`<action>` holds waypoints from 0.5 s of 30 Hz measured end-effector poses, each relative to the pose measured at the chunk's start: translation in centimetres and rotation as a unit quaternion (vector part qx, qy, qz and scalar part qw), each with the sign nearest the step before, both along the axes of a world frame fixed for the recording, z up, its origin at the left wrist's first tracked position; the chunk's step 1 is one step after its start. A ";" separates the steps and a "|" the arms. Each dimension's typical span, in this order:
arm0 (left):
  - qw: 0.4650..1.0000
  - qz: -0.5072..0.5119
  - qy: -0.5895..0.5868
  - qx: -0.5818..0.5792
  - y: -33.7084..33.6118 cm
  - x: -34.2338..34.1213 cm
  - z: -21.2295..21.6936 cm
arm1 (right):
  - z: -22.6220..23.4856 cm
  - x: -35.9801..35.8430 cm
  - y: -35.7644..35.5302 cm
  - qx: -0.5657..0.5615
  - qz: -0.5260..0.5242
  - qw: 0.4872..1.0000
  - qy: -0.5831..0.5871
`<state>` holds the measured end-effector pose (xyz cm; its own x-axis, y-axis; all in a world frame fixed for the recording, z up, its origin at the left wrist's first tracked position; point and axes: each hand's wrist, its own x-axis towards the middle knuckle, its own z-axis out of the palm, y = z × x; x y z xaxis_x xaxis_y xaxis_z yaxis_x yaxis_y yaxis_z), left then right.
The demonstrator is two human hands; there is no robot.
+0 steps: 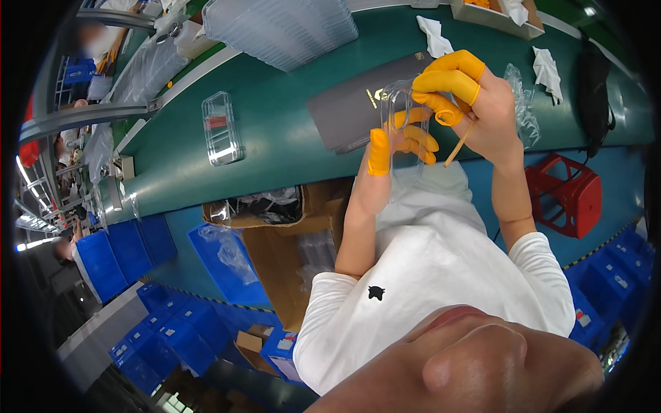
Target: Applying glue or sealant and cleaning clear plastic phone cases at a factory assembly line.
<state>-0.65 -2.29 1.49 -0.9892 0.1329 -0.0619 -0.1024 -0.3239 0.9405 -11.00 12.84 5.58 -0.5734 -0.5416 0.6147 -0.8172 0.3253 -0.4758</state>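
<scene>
A clear plastic blister tray [395, 103] is held upright above the green bench. My left hand [375, 191] is closed around its lower part, thumb on the near side and fingers seen through the plastic. My right hand [492, 103] pinches its upper right edge with bent fingers. Yellow finger cots cover fingertips of both hands. A thin tan stick [459, 143] slants down from under my right palm. Behind the tray lies a flat dark grey sheet or folder [337, 113] with yellow print. Farther left sits another clear plastic tray [220, 127] with something red in it.
Stacked clear trays [282, 31] stand at the bench's back. White tissues [434, 36], crumpled film [523, 103] and a black pouch [593, 96] lie around. Below are an open carton [268, 268], a blue bin [244, 286] and a red stool [578, 203].
</scene>
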 end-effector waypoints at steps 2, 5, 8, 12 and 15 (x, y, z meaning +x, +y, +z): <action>0.999 0.025 -0.003 -0.046 -0.3 0.1 -0.4 | -0.4 -0.3 -0.1 0.040 -0.010 0.998 0.051; 0.998 0.040 0.052 -0.012 -0.7 -0.3 -0.5 | -0.6 -0.2 -0.2 0.080 -0.037 0.994 0.072; 0.996 0.086 0.019 -0.030 -0.5 0.1 -1.2 | -0.9 0.0 -0.6 0.078 -0.023 0.996 0.043; 0.972 0.228 -0.048 -0.025 -1.4 -0.5 -2.3 | -2.8 2.1 -1.1 0.123 0.020 0.992 0.020; 0.966 0.249 -0.002 -0.068 -1.3 -0.7 -1.7 | -3.0 2.9 -2.0 0.060 0.049 0.997 -0.007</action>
<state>-1.35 -3.63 -0.18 -0.9278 -0.3698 -0.0487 0.0312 -0.2071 0.9778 -8.06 10.88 2.57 -0.5221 -0.6643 0.5349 -0.8415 0.2988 -0.4502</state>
